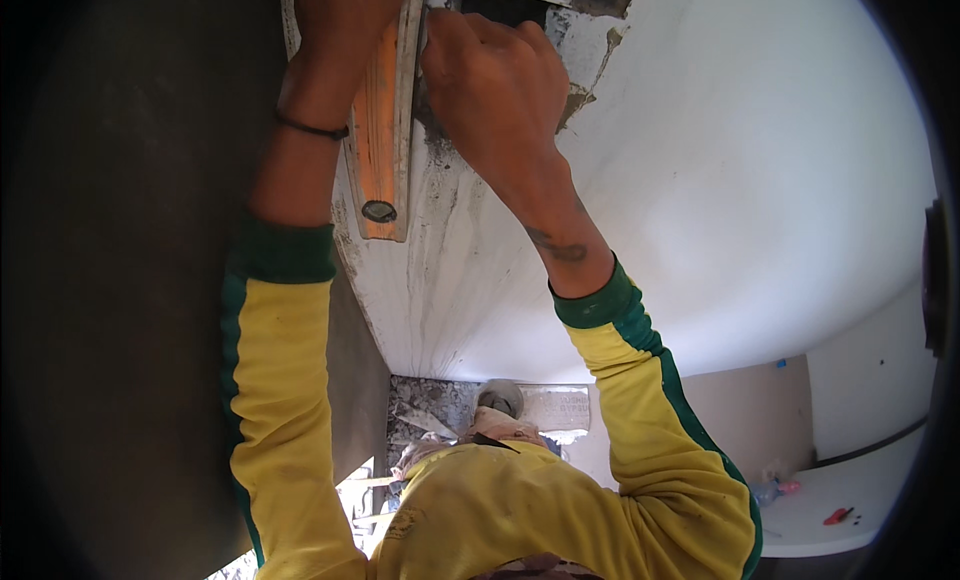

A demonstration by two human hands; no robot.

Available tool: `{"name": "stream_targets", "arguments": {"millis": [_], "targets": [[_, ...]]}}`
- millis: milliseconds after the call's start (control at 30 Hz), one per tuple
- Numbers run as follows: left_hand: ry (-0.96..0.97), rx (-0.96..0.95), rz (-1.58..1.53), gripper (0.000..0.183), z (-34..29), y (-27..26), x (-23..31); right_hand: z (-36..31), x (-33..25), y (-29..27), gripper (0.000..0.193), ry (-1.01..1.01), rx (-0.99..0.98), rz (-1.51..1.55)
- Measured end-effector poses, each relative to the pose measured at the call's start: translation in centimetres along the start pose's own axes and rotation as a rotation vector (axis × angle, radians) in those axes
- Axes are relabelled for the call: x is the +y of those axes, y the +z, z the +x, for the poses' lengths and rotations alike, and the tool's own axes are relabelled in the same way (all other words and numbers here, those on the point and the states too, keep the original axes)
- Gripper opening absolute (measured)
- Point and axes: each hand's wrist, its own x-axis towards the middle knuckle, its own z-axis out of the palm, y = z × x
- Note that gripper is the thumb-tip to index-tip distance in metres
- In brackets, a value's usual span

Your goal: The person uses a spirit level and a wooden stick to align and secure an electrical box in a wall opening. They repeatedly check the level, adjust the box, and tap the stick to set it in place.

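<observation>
I see the level (pixel 385 130) (orange, wood-edged) pressed flat against the white wall (pixel 720 180), its long axis running up and down the wall, its lower end just above my left sleeve. My left hand (pixel 335 20) grips its upper part. My right hand (pixel 495 75) is closed into a fist just beside it, at the broken plaster edge.

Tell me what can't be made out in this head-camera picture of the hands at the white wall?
- Left hand: fingers cut off by the top edge, behind the orange level.
- Right hand: its fingertips curl out of sight against the wall; any tool is hidden.
- Broken wall opening: cropped by the top edge.
- Small items on the white ledge: too small to identify.
</observation>
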Motion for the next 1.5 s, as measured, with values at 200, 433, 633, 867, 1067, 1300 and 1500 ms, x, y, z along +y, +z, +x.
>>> {"name": "stream_targets", "arguments": {"millis": [200,433,633,867,1067,1300,1500], "targets": [[0.003,0.008,0.022,0.073,0.4,0.2,0.0,0.2,0.9,-0.2,0.01,0.137,0.114,0.143],[0.012,0.027,0.004,0.072,0.2,0.3,0.0,1.6,0.3,-0.2,0.004,0.172,0.022,0.18],[-0.01,0.032,-0.009,0.072,-0.1,0.5,0.4,0.6,1.3,0.1,0.02,0.117,-0.118,0.121],[0.009,0.034,0.012,0.074,0.3,0.9,0.3,-5.3,-0.8,-3.2,0.018,0.13,-0.068,0.257],[-0.036,0.076,0.038,0.066,0.2,0.0,1.3,-10.3,0.4,-7.2,0.032,0.275,-0.058,0.302],[0.02,0.015,-0.029,0.083,-0.2,0.5,-0.4,-8.4,9.1,-9.4,0.016,0.435,0.138,0.178],[-0.017,0.001,-0.041,0.083,-0.3,0.6,0.3,-9.8,13.3,-8.6,0.016,0.613,0.149,0.253]]}}
